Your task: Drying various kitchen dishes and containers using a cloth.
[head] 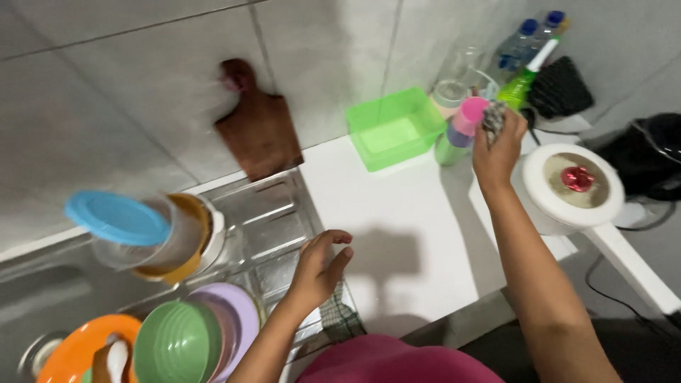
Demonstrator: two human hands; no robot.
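Up top, right hand (pixel 499 145) fingers clenched round a patterned cloth (pixel 494 118); left hand (pixel 320 266) loosely curled, empty.

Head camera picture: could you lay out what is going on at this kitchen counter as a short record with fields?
Setting: white counter beside a metal draining board, grey tiled wall behind
Right hand: raised, shut on a crumpled patterned cloth
Left hand: open, empty, fingers curled, hovering over the draining board edge
Near right hand: pink-capped bottle, green plastic tub, white round lid with red knob
Near left hand: stacked green and lilac bowls, clear container with blue lid
Against wall: brown wooden cutting board
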